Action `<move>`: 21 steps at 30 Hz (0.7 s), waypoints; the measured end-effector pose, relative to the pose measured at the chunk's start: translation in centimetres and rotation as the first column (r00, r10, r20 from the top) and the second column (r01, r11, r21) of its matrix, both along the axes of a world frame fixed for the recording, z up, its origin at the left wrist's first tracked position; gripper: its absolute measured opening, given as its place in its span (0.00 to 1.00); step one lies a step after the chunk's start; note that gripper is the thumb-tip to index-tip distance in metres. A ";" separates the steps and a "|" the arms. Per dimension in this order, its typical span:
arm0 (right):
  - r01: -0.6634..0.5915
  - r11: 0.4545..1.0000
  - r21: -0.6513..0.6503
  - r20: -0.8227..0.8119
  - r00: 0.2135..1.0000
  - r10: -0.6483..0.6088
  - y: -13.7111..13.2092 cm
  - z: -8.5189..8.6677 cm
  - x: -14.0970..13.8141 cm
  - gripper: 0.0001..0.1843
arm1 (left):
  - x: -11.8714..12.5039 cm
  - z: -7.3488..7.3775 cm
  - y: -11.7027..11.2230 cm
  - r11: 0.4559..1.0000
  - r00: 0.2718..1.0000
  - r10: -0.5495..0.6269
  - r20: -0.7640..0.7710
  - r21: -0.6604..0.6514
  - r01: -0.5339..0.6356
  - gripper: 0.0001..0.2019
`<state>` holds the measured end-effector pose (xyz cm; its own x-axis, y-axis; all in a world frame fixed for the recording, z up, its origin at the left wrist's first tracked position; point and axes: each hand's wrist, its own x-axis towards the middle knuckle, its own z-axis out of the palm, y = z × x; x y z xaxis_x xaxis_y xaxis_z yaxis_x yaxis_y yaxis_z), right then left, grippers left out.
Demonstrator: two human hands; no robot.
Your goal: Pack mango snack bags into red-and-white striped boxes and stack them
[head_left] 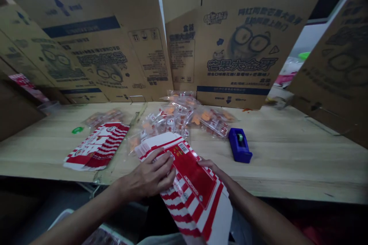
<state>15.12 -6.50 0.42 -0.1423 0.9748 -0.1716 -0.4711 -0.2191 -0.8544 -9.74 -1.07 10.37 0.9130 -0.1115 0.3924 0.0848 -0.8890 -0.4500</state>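
I hold a flat red-and-white striped carton (192, 183) over the table's front edge. My left hand (151, 176) lies across the carton's left side, fingers pressed on it and thumb under. My right hand (214, 170) grips the carton's right edge, its fingers partly hidden behind the card. Beyond the carton lies a heap of clear snack packets (184, 116) with orange contents.
A stack of flat striped cartons (96, 147) lies at the left on the wooden table (287, 160). A blue tape dispenser (240, 144) sits right of centre. A small green ring (77, 130) lies far left. Large printed cardboard boxes (238, 38) wall in the back and sides.
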 end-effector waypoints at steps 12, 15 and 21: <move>0.308 0.923 0.230 0.096 0.937 -0.336 -1.6 3.1 5.5 0.48 | 8.4 -5.5 0.3 -0.369 0.825 0.536 0.182 -0.828 0.422 0.34; 0.344 0.897 0.279 0.196 0.894 -0.404 -2.2 2.4 6.8 0.53 | 12.0 -6.1 0.3 -0.262 0.716 0.684 0.140 -0.869 0.419 0.26; 0.306 0.934 0.183 0.343 0.871 -0.352 -3.8 -0.7 8.9 0.35 | 12.5 -9.6 0.7 -0.127 0.778 0.593 0.210 -0.929 0.348 0.37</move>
